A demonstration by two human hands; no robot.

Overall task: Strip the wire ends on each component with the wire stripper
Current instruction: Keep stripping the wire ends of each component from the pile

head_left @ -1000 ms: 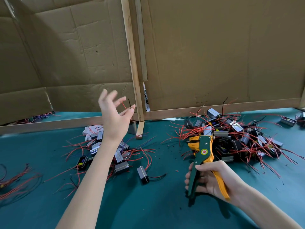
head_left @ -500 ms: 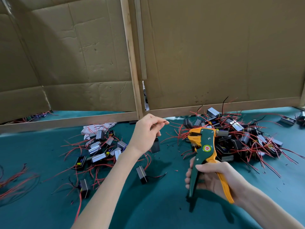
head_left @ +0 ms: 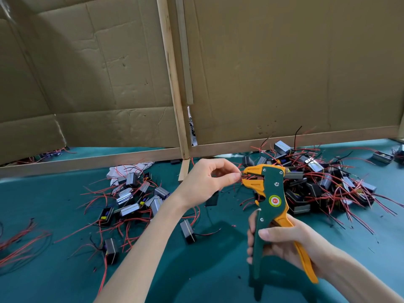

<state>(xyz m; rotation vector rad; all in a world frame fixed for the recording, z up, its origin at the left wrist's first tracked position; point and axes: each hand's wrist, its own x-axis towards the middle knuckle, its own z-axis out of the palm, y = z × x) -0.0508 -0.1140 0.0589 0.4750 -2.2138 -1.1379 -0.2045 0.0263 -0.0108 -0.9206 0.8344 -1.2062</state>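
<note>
Red wire [head_left: 246,177] pinched by left hand's [head_left: 205,182] thumb and forefinger at stripper [head_left: 273,193] head, handles gripped by curled right hand [head_left: 290,243], tabletop [head_left: 207,272] strip left open between left pile [head_left: 135,200] and right pile [head_left: 323,182].

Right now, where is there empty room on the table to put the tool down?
Bare green table lies along the near edge, on either side of the right hand. It is crowded at the right pile, the left pile and the loose wires at the left.
</note>
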